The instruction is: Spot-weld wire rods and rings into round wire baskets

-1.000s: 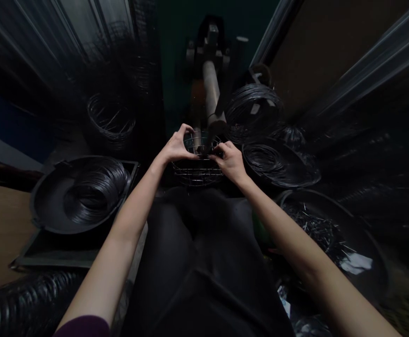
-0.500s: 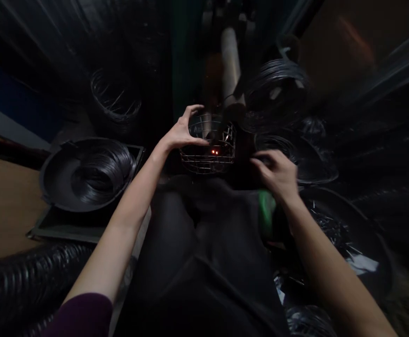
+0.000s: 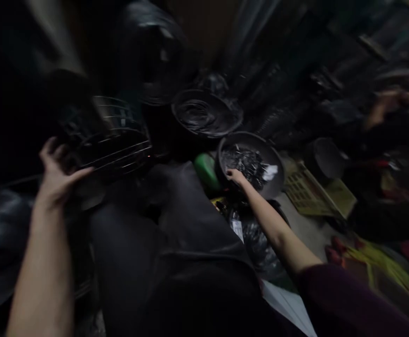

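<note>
My left hand [image 3: 59, 173] is open, thumb and fingers spread, at the near left side of a round wire cage [image 3: 120, 150]. In the dim light I cannot tell whether it touches the wires. My right hand [image 3: 237, 177] reaches to the near side of a dark round pan [image 3: 273, 187] that holds many small, thin metal pieces [image 3: 246, 161] and a white scrap [image 3: 270, 172]. The right fingers look curled and closed; what they hold, if anything, is hidden.
Behind the pan stands another dark pan [image 3: 225, 124] with coiled wire [image 3: 195, 114]. A green rounded object [image 3: 206, 171] sits beside my knee. Rightward are a yellow crate [image 3: 304, 187] and another person's blurred arm [image 3: 378, 110]. Black plastic bundles [image 3: 260, 243] lie below my right arm.
My view has swung to the right. My right hand has moved from near the wire cage out to the pan of metal pieces. My left hand stays open beside the cage.
</note>
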Demonstrator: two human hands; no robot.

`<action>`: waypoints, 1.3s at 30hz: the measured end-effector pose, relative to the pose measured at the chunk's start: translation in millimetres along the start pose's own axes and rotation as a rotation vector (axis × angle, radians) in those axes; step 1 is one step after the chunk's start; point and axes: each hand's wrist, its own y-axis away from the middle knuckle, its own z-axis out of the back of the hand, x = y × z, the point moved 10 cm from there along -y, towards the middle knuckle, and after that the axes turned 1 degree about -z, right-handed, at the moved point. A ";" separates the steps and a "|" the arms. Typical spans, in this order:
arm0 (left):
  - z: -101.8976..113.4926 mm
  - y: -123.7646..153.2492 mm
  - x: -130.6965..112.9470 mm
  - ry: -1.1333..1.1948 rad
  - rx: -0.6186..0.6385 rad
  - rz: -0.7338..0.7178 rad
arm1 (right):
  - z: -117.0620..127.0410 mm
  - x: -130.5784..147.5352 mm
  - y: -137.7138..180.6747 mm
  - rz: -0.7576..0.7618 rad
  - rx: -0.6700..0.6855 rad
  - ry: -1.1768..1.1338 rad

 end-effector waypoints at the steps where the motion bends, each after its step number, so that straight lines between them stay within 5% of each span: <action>1: -2.9 -8.1 0.0 -0.006 0.015 -0.019 | -0.3 -18.9 -12.3 -0.052 -0.002 -0.010; 5: -4.7 -11.3 -6.1 -0.040 0.013 0.027 | 5.0 -63.6 -48.2 -0.155 -0.085 -0.062; 14: -5.1 0.3 -30.7 -0.087 -0.066 -0.056 | -14.5 -83.5 -93.5 -0.292 -0.022 -0.059; 18: 3.1 11.2 -28.4 -0.004 -0.105 -0.106 | -3.2 -80.2 -79.5 -0.288 -0.091 -0.135; 24: 2.8 57.5 -59.5 -0.093 -0.136 -0.140 | 55.3 -84.5 -37.5 -0.188 -0.429 -0.408; 29: -24.4 84.5 -98.1 -0.345 -0.108 -0.232 | 56.9 -12.5 26.9 0.065 -0.528 -0.671; 35: -64.6 92.9 -140.5 -0.472 -0.009 -0.386 | -34.8 111.1 90.5 0.330 -0.056 -0.741; 39: -82.3 87.3 -148.9 -0.572 0.072 -0.385 | -28.7 183.0 104.4 0.486 0.229 -0.780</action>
